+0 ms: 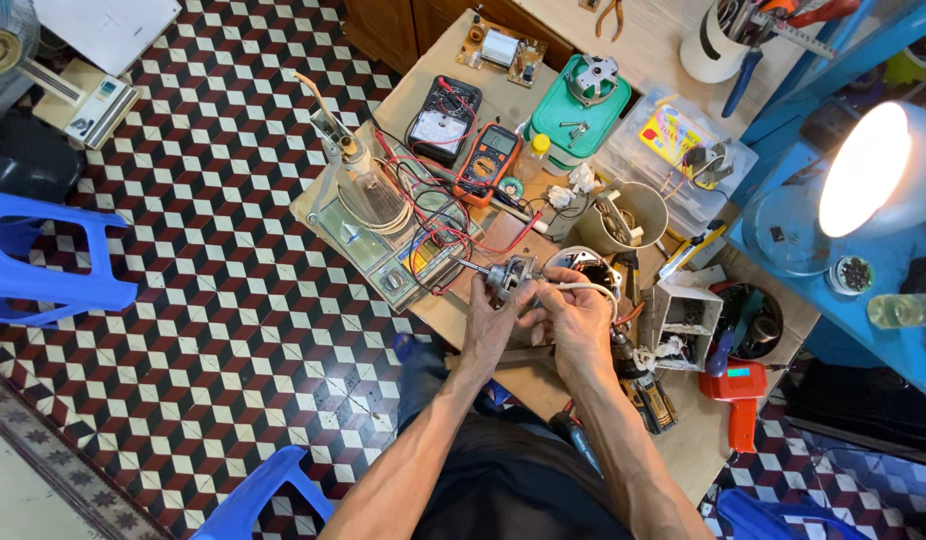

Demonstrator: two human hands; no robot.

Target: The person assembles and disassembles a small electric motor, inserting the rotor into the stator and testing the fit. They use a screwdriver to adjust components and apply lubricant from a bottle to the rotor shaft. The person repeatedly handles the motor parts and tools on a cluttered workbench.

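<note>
A small electric motor (510,279) with a protruding shaft is gripped by the left hand (493,325), fingers curled round its body. The right hand (573,318) is closed beside it, a white wire (583,287) pinched between its fingertips. Just beyond the right hand a beige cup (631,215) is seen, with small metal parts inside, not identifiable. Farther beyond, a clear plastic box (683,150) holds a yellow packet and loose bits. A green lidded tub (573,115) carries a metal part and screws on top. To the right of the right hand an open white casing (683,315) shows wiring. Beyond the left hand an orange multimeter (488,160) lies among red leads.
</note>
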